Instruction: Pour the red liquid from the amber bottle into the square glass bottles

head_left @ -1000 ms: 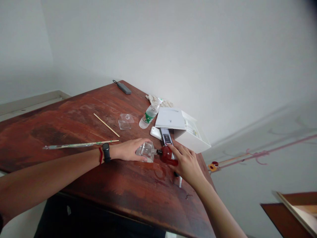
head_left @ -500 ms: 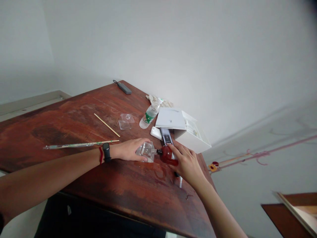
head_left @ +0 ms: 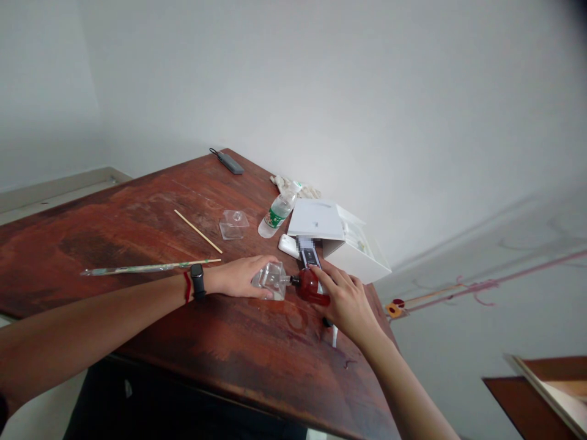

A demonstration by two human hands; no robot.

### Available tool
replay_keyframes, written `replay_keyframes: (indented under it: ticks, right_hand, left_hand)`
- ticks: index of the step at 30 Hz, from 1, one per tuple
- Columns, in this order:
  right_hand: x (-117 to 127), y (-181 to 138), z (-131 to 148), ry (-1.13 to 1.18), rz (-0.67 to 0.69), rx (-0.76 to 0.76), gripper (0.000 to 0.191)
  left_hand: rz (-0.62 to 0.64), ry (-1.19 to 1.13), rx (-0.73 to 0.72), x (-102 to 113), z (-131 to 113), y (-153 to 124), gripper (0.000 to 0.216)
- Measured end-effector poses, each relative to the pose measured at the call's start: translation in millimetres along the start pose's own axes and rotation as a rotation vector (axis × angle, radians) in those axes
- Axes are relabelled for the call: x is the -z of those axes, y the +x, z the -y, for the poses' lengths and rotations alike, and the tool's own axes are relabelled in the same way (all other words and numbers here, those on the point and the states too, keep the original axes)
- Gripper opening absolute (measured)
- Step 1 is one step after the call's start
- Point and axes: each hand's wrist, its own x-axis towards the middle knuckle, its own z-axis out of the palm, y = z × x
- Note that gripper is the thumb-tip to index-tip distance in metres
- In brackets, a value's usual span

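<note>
Neck to neck: red bottle, clear bottle.
On the surface, my left hand fingers clasp the clear bottle and my right hand fingers grip the red bottle; I'd keep necks aligned, tilting slowly.

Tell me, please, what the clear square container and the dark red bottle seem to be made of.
The square container under the left hand looks like clear hard plastic or glass: see-through, with bright glints on its edges. The bottle in the right hand looks like glossy, translucent dark red glass or plastic; I cannot tell which.
</note>
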Motion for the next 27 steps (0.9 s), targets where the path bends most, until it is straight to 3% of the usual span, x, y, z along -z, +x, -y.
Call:
replay_keyframes:
  ticks: [27]
  right_hand:
    - [0.6, 0.4, 0.4, -0.013, 0.004, 0.006, 0.066]
  left_hand:
    - [0.011, -0.018, -0.006, 3.3, -3.7, 0.9, 0.07]
